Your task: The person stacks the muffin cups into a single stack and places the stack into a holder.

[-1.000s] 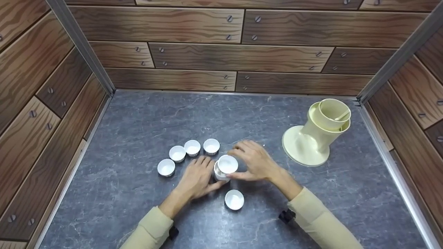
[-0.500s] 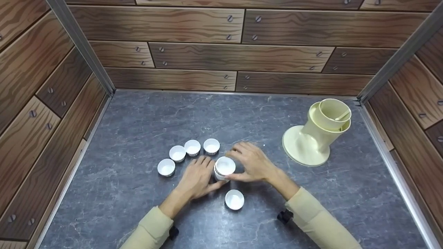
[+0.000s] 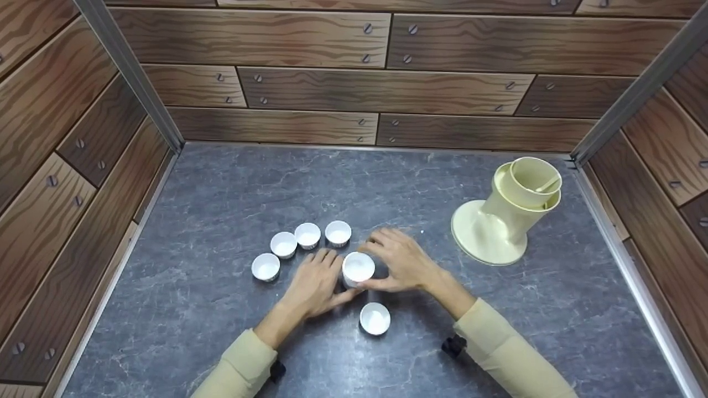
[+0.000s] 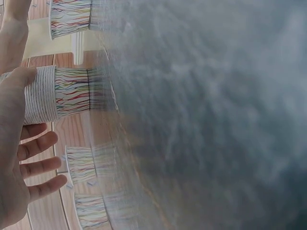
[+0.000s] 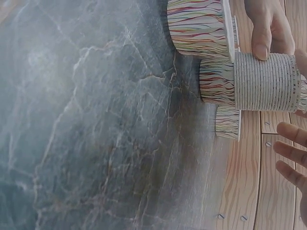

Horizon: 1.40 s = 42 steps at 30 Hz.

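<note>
A stack of white paper baking cups (image 3: pixel 358 268) stands upright between both hands. Its many rims show as close ridges above the lowest cup, printed with wavy coloured lines (image 4: pixel 72 91). My left hand (image 3: pixel 316 283) holds the stack's left side between thumb and fingers; its thumb lies against the ridges in the right wrist view. My right hand (image 3: pixel 402 260) holds the top of the stack between thumb and fingertips, its other fingers (image 5: pixel 290 152) extended. A single baking cup (image 3: pixel 375 319) stands just in front of the stack.
Several single baking cups (image 3: pixel 284 245) stand in a curved row left of and behind the stack. A pale yellow stand (image 3: pixel 500 221) with a round base and nested cups on top is at the right. Wood-patterned walls (image 3: pixel 310 91) enclose the grey marbled table (image 3: pixel 221 182).
My right hand has moved slightly left and down with a baking cup, which now sits in line on the stack instead of offset over it. My left hand has stayed in place.
</note>
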Each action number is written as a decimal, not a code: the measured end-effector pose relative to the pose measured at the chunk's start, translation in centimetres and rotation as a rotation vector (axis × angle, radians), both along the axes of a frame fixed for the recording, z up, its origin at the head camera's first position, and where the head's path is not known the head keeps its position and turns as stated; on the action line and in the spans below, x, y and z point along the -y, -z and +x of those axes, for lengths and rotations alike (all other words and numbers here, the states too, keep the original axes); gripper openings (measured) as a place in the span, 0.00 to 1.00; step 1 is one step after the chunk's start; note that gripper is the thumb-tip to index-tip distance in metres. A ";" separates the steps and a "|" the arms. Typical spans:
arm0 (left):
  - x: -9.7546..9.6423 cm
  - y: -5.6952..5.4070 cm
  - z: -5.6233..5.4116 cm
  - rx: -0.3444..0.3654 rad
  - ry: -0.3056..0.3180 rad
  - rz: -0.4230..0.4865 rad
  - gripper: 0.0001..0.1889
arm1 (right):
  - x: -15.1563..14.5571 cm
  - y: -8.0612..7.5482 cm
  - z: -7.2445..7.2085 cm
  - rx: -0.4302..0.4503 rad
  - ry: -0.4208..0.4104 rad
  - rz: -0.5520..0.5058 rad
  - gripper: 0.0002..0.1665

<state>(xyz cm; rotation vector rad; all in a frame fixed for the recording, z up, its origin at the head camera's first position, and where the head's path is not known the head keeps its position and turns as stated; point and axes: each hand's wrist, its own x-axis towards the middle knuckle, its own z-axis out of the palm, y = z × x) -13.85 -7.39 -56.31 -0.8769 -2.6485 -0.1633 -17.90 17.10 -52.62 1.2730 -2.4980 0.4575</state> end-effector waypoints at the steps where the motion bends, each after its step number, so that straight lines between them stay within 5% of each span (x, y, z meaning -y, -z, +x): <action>1: 0.0 0.0 0.0 0.005 -0.002 -0.005 0.37 | 0.0 0.0 0.0 0.006 0.000 -0.001 0.39; 23: 0.1 0.0 0.0 -0.038 0.009 -0.003 0.37 | 0.0 0.4 0.1 0.063 0.005 0.029 0.38; 42: 0.1 0.0 0.0 0.025 0.009 0.008 0.37 | -1.1 0.2 0.5 0.047 -0.006 0.057 0.44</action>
